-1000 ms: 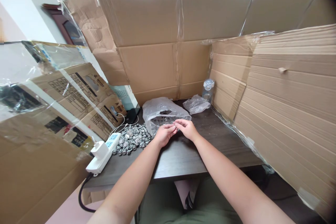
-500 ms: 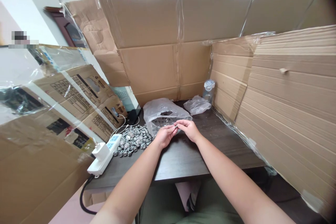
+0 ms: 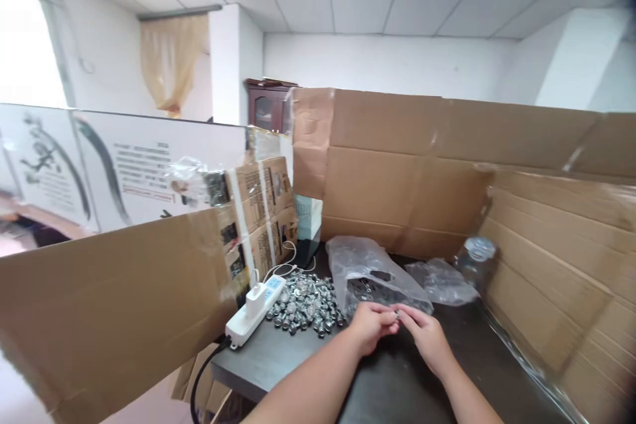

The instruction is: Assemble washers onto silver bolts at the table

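Note:
My left hand (image 3: 371, 327) and my right hand (image 3: 425, 334) meet fingertip to fingertip just above the dark table, in front of a clear plastic bag. Both are closed in a pinch on a small metal part (image 3: 397, 313), mostly covered by the fingers; its exact kind is too small to make out. Behind the hands the plastic bag (image 3: 365, 255) lies with its opening towards me, dark small pieces showing inside. Left of my left hand is a heap of shiny metal fittings with round heads, like bolts (image 3: 305, 301).
A white power strip (image 3: 253, 318) with a plugged-in charger lies at the table's left edge. Another crumpled plastic bag (image 3: 442, 281) and a clear bottle (image 3: 476, 258) stand at the back right. Cardboard walls (image 3: 382, 189) enclose the back and sides of the table (image 3: 382, 381).
The view has swung up and to the left, so everything sits lower and further right. My hands stay pinched together at the same spot before the bag.

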`<state>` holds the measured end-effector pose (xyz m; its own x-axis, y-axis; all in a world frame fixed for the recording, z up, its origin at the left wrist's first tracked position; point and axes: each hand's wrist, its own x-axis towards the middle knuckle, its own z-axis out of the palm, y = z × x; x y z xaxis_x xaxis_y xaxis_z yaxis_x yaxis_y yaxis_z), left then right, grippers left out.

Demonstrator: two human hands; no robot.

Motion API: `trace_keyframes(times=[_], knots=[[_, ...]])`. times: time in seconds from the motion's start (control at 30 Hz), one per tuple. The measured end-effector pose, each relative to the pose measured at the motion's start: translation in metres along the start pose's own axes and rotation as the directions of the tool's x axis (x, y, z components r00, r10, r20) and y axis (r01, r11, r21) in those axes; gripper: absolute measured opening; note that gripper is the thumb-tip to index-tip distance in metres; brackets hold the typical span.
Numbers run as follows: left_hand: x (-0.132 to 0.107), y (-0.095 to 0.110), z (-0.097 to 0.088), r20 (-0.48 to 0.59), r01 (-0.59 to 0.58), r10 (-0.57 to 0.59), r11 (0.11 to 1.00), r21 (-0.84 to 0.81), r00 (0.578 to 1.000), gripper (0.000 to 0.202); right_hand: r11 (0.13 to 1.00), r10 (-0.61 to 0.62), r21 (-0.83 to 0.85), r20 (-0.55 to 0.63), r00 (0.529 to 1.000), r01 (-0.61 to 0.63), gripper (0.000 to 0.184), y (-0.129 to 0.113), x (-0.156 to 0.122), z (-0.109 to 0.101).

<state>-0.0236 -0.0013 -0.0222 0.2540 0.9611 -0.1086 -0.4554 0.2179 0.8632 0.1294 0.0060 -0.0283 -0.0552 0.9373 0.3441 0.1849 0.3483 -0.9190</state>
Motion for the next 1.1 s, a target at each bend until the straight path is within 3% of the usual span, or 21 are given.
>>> trace_keyframes(times=[0.1, 0.17, 0.3, 0.5, 0.83, 1.1], knots=[[0.002, -0.003, -0.002, -0.075, -0.02, 0.014, 0.997, -0.073, 0.997, 0.01, 0.994, 0.018, -0.107, -0.009, 1.0, -0.019, 0.052, 0.017, 0.003, 0.0], [0.004, -0.005, -0.003, -0.13, -0.031, 0.014, 0.992, -0.125, 0.991, 0.018, 0.985, 0.013, -0.171, 0.01, 1.0, -0.011, 0.053, 0.031, 0.008, 0.001], [0.013, -0.009, -0.003, -0.2, -0.054, 0.014, 0.979, -0.197, 0.98, 0.025, 0.982, -0.006, -0.188, 0.04, 0.999, 0.014, 0.055, 0.05, 0.018, 0.006], [0.02, -0.013, -0.002, -0.144, 0.013, -0.053, 0.963, -0.268, 0.988, 0.019, 0.978, 0.022, -0.208, 0.021, 1.0, -0.017, 0.059, 0.044, 0.024, 0.008], [0.03, -0.014, -0.003, -0.158, 0.002, -0.05, 0.958, -0.288, 0.986, 0.021, 0.991, 0.11, -0.097, 0.159, 0.981, -0.096, 0.059, 0.023, 0.039, 0.008], [0.033, -0.017, 0.003, -0.243, -0.035, -0.031, 0.965, -0.261, 0.97, 0.023, 0.987, 0.149, -0.071, 0.122, 0.981, -0.141, 0.054, 0.042, 0.04, -0.001]])
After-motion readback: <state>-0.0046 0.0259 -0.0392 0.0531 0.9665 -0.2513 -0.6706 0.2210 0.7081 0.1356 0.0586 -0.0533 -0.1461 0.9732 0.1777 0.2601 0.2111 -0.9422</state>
